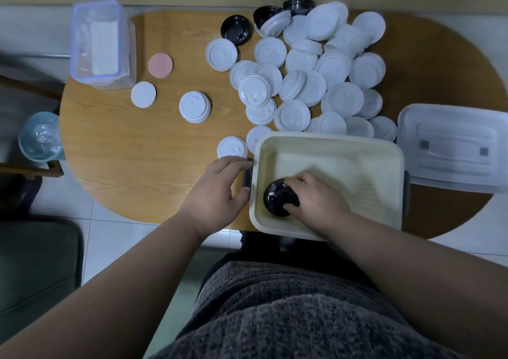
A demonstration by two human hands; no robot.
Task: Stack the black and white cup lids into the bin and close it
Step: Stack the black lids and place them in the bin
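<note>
This looks like a room in a home, most likely a living room. A small oval wooden tabletop [137,172] stands on a white tiled floor [110,235], with a dark green cushioned seat [35,262] at the near left. A glass bowl [39,136] sits on a low wooden stand [41,170] beside the tabletop. A clear plastic storage box [73,42] holding folded paper [104,47] stands at its far left.

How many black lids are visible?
4: one black lid in the bin, gripped by the right hand; three at the table's far edge. Others may hide under white lids.
</note>
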